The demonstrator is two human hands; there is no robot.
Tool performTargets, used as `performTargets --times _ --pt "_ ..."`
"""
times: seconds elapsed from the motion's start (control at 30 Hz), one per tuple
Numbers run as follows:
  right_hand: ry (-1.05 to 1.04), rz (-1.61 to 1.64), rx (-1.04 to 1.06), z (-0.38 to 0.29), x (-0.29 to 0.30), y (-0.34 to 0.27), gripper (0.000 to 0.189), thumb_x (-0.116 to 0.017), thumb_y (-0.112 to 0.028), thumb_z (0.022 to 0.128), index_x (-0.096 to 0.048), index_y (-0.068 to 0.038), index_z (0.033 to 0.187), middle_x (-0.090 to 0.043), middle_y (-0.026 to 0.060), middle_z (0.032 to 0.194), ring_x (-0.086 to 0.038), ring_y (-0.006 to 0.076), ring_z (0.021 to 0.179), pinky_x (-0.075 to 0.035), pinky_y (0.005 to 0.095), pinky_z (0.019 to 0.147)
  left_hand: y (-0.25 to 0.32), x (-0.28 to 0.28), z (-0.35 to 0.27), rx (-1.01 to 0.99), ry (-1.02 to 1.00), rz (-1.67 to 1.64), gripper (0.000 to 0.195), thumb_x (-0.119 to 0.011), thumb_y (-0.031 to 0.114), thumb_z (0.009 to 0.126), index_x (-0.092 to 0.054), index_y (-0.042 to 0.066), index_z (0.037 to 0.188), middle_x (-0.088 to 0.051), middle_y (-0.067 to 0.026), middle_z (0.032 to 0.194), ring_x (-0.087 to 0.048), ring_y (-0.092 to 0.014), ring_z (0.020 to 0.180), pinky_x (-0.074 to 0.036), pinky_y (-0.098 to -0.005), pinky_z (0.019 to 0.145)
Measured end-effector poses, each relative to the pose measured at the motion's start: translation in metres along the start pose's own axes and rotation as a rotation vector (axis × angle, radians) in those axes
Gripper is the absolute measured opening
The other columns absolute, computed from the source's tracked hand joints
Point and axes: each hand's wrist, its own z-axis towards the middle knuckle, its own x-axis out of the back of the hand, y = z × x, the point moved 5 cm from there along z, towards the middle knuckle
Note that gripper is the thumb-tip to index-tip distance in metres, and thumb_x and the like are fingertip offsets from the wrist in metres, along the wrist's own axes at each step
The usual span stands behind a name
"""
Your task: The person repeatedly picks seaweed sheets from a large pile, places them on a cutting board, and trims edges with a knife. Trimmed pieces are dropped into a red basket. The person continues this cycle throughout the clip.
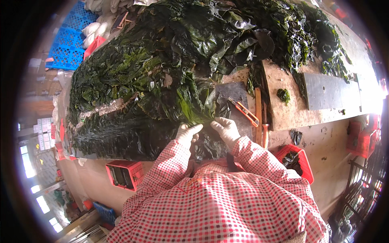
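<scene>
My left hand (187,134), in a pale glove, pinches the near edge of a bright green seaweed frond (187,107). Gloved as well, my right hand (224,130) grips the same bunch between thumb and fingers a short way to the right. The frond stretches away from me onto a large heap of dark green seaweed (121,73). Flatter, darker seaweed (127,139) lies to the left of my hands. An orange utility knife (245,113) rests on a dark board (240,94), right of and beyond my right hand.
A wooden strip (258,115) and an orange-handled tool (265,136) lie right of the knife. A grey plate (332,91) is on the table (291,115). Red plastic baskets (138,174) stand on the floor at both sides. Blue plastic pallets (71,39) are at the far left.
</scene>
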Motion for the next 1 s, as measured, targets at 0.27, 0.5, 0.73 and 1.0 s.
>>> performTargets --times 0.27,0.5,0.73,1.0 --pt "0.249 0.356 0.066 0.0 0.023 0.026 0.013 -0.063 -0.018 0.096 -0.065 -0.007 0.103 -0.064 -0.0017 0.094 -0.055 0.0098 0.085 -0.047 0.0273 0.079 -0.032 -0.025 -0.003 0.052 0.315 -0.407 0.037 -0.081 0.021 0.081 -0.053 0.012 0.103 -0.058 -0.0007 0.074 -0.045 -0.01 0.044 -0.034 -0.0245 0.037" --pt "0.208 0.175 0.092 0.001 0.025 -0.041 0.025 -0.067 -0.019 0.093 -0.064 -0.002 0.11 -0.066 0.0022 0.1 -0.058 0.0111 0.091 -0.049 0.0271 0.083 0.03 -0.049 -0.012 0.106 0.177 -0.207 0.041 -0.08 0.033 0.08 -0.059 0.007 0.103 -0.054 0.0025 0.062 -0.043 -0.008 0.04 -0.032 -0.0217 0.035" --pt "0.025 0.194 0.466 0.041 0.028 -0.143 0.019 -0.066 -0.012 0.093 -0.065 0.001 0.107 -0.068 0.0009 0.094 -0.059 0.008 0.081 -0.05 0.0249 0.075 0.135 -0.075 -0.008 -0.769 0.216 -0.081 0.022 -0.081 0.028 0.079 -0.066 0.013 0.084 -0.06 0.0044 0.065 -0.046 -0.005 0.041 -0.034 -0.0201 0.036" --pt "0.443 -0.423 0.276 0.07 0.13 -0.024 0.029 -0.065 -0.016 0.089 -0.067 0.001 0.113 -0.071 0.0097 0.094 -0.064 0.0148 0.088 -0.05 0.0276 0.081 -0.054 -0.087 0.108 0.119 0.226 0.308 0.042 -0.086 0.028 0.073 -0.067 -0.001 0.097 -0.067 -0.0081 0.071 -0.048 -0.014 0.043 -0.039 -0.0336 0.04"
